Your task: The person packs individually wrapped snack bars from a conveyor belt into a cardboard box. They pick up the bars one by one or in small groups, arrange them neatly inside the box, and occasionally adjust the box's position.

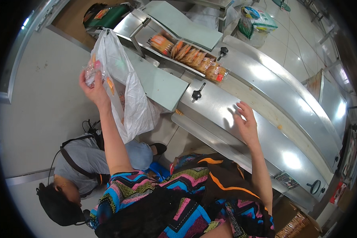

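My left hand (96, 92) grips a crinkled clear plastic packet (91, 73) with orange print, at the mouth of a large white plastic bag (138, 110). The bag hangs from the machine's end, and packets show faintly inside it. Over the steel side plate of a conveyor (209, 102), my right hand (248, 128) is held with fingers apart and nothing in it. Ahead of it, a row of packaged snacks (193, 59) in clear wrap with orange labels leans in the metal chute (148, 37).
A person in a grey shirt (84, 165) bends low at my left. Black knobs (197, 94) stick up from the conveyor plates, and a handwheel (315, 186) is at its near end. A carton of wrapped packets (294, 226) stands lower right. A green-and-white sack (254, 23) sits beyond.
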